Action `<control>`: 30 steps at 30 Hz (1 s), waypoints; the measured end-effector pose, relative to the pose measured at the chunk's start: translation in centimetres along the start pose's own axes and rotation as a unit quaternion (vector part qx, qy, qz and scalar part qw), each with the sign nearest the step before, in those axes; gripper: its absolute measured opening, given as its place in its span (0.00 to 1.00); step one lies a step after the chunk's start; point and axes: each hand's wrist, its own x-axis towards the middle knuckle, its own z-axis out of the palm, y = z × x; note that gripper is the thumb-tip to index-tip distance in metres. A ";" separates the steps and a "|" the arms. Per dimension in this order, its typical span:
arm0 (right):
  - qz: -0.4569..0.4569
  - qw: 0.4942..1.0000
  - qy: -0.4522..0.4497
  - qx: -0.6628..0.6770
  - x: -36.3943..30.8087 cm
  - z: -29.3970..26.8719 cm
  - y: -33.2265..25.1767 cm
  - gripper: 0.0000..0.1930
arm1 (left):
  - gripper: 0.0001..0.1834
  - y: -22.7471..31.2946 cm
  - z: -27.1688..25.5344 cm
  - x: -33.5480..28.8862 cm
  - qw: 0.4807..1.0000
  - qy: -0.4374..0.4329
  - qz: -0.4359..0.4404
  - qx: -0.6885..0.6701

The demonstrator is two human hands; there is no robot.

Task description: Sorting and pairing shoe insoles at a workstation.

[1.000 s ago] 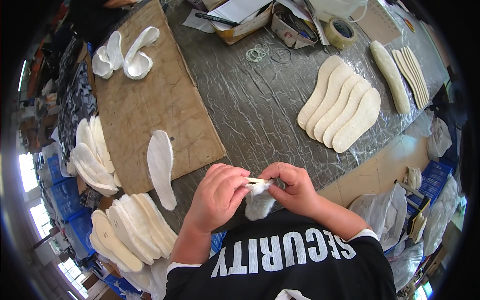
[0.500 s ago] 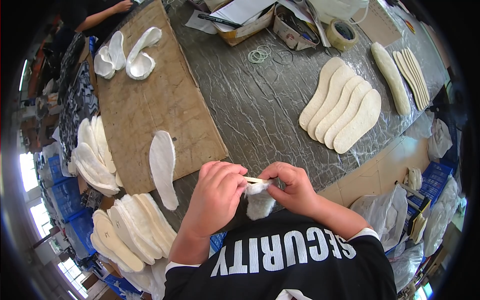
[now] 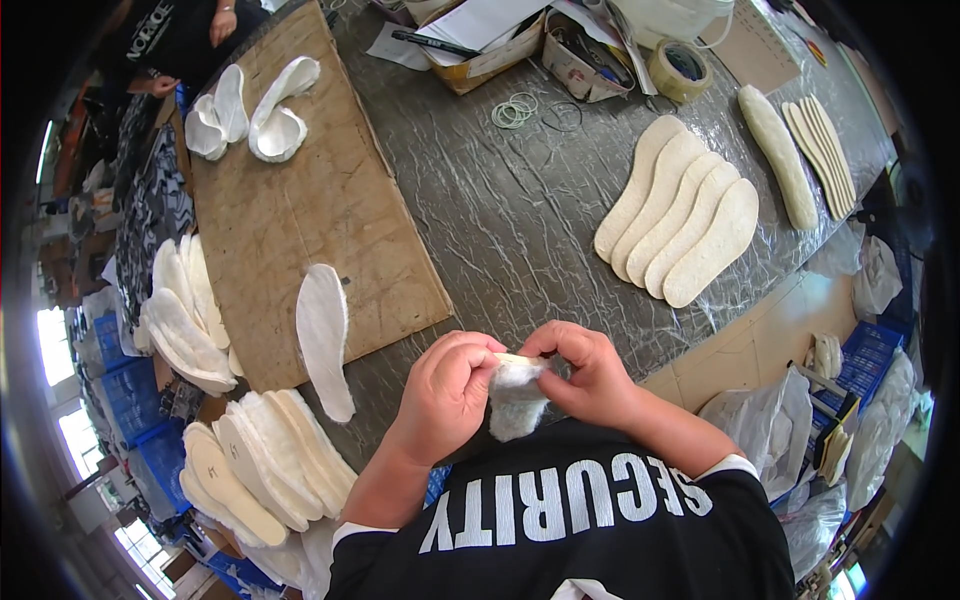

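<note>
Between both hands, close to my chest, is a fluffy white-grey insole [image 3: 518, 408] with a thin cream edge showing along its top. My left hand [image 3: 450, 382] pinches the left end of that edge. The fingers of my right hand [image 3: 578, 372] grip the right end, thumb and forefinger pressed together. Fleecy pile hangs below my fingers. A single white insole [image 3: 324, 340] lies left of my left hand, partly on the brown board. To the right, several cream insoles [image 3: 690, 215] are fanned out on the dark table.
A brown board [image 3: 300, 200] bears curled white pieces [image 3: 277, 130] at its far end. Stacked fleece insoles [image 3: 270, 455] stand at the lower left. Far off are rubber bands [image 3: 514, 111], boxes of tools [image 3: 588, 62] and a tape roll [image 3: 681, 70]. Another person [image 3: 165, 40] stands at the upper left.
My left hand's fingers have drawn in to a tighter pinch on the insole's edge. The other person has turned and shifted, with more of the body and both hands showing.
</note>
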 end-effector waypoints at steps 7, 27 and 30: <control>-0.017 0.999 0.009 -0.031 0.2 0.0 -0.6 0.10 | 0.10 -0.1 1.1 -1.2 0.984 0.034 -0.090 -0.150; -0.167 0.984 -0.053 0.004 0.4 -0.1 2.2 0.21 | 0.07 -1.1 0.6 -1.6 0.985 0.002 -0.067 -0.161; -0.058 0.984 -0.051 0.159 1.1 0.7 1.3 0.42 | 0.06 -2.0 -0.1 -1.4 0.952 0.033 -0.062 -0.297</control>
